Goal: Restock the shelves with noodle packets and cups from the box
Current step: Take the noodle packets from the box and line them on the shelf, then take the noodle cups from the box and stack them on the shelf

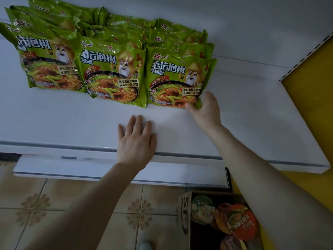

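A white shelf (252, 114) fills the upper view. On it, from 10 to 1 o'clock, green noodle packets (86, 18) stand in three rows side by side. Each row runs back toward 12 o'clock, with the packets leaning one behind another. Three front packets face the camera: the left packet (48, 65) at 10 o'clock, the mid packet (111, 76) at 11 o'clock and the right packet (173, 82) near 12 o'clock. The mid and right packets touch edge to edge.

The right grip (207, 112) reaches in from 4 o'clock to the lower right corner of the right packet. It is spread: the thumb lies across the packet's bottom front and the straight fingers run up along its right edge, touching it. Whether any finger goes behind the packet, I cannot tell.

The left grip (136, 141) lies flat on bare shelf just below centre, palm down. Its fingers are straight, close together and point to 12 o'clock. It holds nothing and is apart from the packets. Its wrist crosses the shelf's front edge.

Under that edge a lower shelf (108, 170) shows at 7 o'clock. At 5 o'clock an open cardboard box (184, 217) stands on the tiled floor (54, 204). Noodle cups lie inside, a green-lidded cup (202, 210) at the box's left and an orange-lidded cup (241, 221) beside it. A yellow panel (315, 87) stands at 3 o'clock, at the shelf's right end.
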Tool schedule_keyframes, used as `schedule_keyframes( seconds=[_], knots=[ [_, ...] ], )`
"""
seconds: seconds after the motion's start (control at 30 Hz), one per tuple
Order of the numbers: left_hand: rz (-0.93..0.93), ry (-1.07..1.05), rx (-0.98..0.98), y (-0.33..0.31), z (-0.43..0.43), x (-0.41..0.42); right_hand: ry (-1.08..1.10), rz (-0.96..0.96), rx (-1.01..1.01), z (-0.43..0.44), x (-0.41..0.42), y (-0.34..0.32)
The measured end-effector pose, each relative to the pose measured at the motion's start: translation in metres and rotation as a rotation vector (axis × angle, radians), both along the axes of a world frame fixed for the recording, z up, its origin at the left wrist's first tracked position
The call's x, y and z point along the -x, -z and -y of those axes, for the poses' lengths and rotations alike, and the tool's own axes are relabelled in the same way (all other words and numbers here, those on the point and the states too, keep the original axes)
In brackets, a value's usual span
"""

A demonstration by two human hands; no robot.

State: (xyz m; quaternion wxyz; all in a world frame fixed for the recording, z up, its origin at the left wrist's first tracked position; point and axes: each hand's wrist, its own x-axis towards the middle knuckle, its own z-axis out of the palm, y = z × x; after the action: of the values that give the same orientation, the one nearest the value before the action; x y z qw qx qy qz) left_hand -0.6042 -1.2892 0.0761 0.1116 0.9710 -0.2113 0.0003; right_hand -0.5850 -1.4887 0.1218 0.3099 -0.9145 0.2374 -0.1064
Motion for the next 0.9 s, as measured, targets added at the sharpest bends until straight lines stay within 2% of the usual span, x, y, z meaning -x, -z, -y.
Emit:
schedule_keyframes(
  seconds=[0.1,0.17,0.27,0.57,0.9],
  knots=[
    [-0.06,0.004,-0.047,-0.008,-0.001,-0.001,-0.079,-0.067,0.215,0.005,0.016,-0.01],
    [-0.002,0.089,-0.043,-0.01,-0.002,0.002,-0.098,-0.098,0.266,0.007,0.029,-0.016],
    [0.135,0.254,0.024,-0.015,-0.002,0.018,-0.086,-0.131,0.275,0.007,0.052,-0.023],
    [0.228,0.617,0.245,-0.025,0.028,0.095,0.069,-0.159,0.273,0.019,0.171,-0.017],
    [0.12,0.902,0.241,0.02,0.083,0.186,0.334,-0.417,0.233,0.057,0.33,0.026]
  ],
)
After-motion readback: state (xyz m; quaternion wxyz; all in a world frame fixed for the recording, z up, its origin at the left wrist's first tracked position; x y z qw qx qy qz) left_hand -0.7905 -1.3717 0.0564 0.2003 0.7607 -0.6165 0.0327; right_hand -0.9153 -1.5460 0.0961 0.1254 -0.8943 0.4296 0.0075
